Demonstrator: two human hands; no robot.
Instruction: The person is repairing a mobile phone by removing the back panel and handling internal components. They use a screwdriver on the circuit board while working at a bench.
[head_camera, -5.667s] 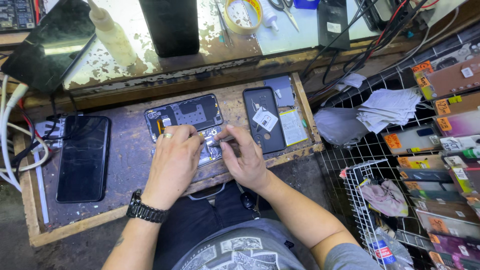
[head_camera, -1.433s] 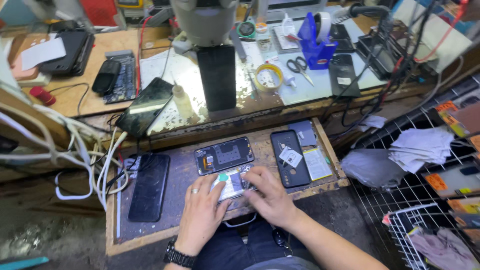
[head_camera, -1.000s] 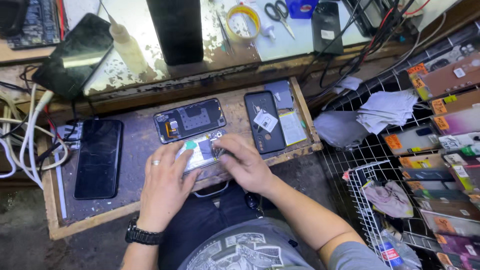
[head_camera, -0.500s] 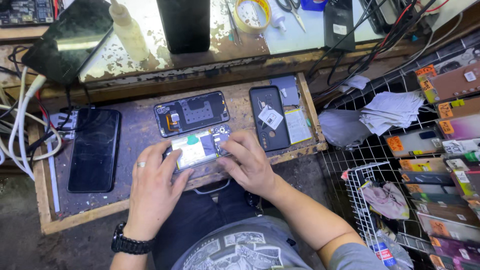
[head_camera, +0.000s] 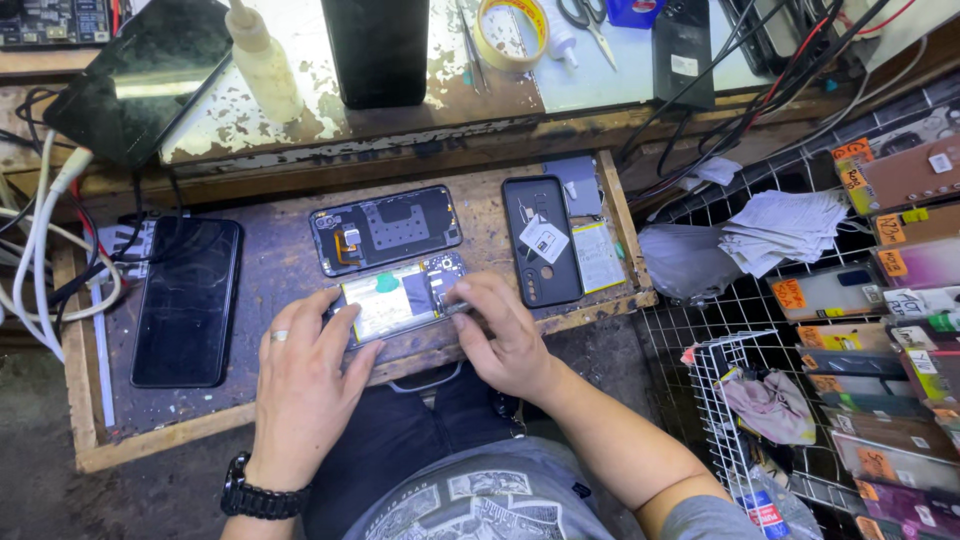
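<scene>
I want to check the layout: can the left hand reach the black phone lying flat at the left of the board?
Probably yes. The left hand rests on the opened phone, and the black phone lies flat beside it on the wooden board, with only bare wood between them.

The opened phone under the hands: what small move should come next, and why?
Probably keep the left hand pressing the opened phone flat while the right hand works its thin tool at the upper end, since the tip already touches there.
</scene>
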